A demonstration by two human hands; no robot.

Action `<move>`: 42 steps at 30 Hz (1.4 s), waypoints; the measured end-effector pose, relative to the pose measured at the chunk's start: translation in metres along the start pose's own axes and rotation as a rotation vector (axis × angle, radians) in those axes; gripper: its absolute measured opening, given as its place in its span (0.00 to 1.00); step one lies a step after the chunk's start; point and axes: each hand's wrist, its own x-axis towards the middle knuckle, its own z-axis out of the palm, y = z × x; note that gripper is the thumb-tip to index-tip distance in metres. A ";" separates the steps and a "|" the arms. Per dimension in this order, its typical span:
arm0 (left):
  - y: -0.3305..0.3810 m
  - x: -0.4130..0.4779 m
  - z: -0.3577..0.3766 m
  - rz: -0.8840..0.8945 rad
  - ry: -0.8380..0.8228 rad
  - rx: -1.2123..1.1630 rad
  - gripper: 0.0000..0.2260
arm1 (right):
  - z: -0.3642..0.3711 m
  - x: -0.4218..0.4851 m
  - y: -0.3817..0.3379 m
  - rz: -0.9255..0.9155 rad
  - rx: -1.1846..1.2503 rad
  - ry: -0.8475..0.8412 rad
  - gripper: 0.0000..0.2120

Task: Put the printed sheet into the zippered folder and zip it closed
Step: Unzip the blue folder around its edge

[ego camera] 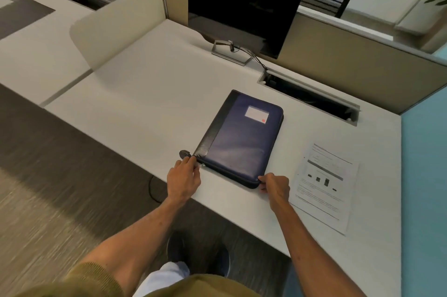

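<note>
A dark blue zippered folder [242,138] with a black spine and a white label lies closed on the white desk [150,93], near its front edge. My left hand [185,178] rests at the folder's near left corner, fingertips on the spine end by the zipper pull. A small dark tab [185,153] sticks out just beyond them. At the near right corner, my right hand [275,186] pinches the folder's zippered edge. The printed sheet [325,185] lies flat on the desk to the right of the folder, just beyond my right hand.
A black monitor [244,6] on a metal stand stands behind the folder, its cable running to an open cable slot [309,98]. Beige partitions [362,62] close off the back and a teal panel [423,188] the right. The desk's front edge runs under my forearms.
</note>
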 end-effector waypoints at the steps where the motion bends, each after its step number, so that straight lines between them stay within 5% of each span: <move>1: -0.003 0.001 0.001 0.001 0.004 -0.004 0.02 | 0.002 0.000 0.000 0.001 0.002 0.007 0.08; 21: -0.056 0.027 -0.027 0.012 0.006 0.020 0.04 | 0.012 0.006 0.004 0.054 0.050 0.036 0.07; 32: -0.055 0.044 -0.034 0.048 -0.007 -0.060 0.13 | 0.027 -0.012 0.009 -0.074 0.028 0.145 0.18; 36: -0.043 0.051 -0.040 0.203 -0.025 -0.081 0.17 | 0.038 -0.021 0.000 -0.142 0.087 0.218 0.21; 42: -0.014 0.052 -0.036 0.519 -0.233 -0.106 0.38 | 0.054 -0.041 -0.034 -0.358 0.171 0.326 0.19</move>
